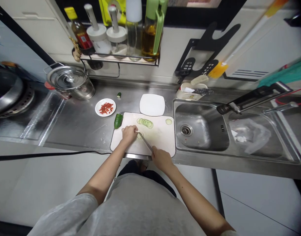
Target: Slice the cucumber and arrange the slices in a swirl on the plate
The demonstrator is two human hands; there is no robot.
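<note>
My right hand (162,159) is wrapped round the handle of a knife (145,142), its blade slanting up and left over the white cutting board (162,141). Beneath the blade's tip lies a cucumber slice (140,136). Right by that tip, my left hand (129,134) has its fingers drawn together; what they pinch, if anything, is too small to make out. Farther back on the board, a row of overlapping cucumber slices (145,123) lies flat, and a lone slice (168,121) is at the right corner. A cut piece of cucumber (118,121) rests at the board's left edge.
Behind the board are a white square plate (152,105), a small plate (98,108) of chopped red bits and a cucumber end (119,95). A steel pot (81,90) stands left, a sink (201,127) right. Bottles and jars fill a wall rack (121,58) above.
</note>
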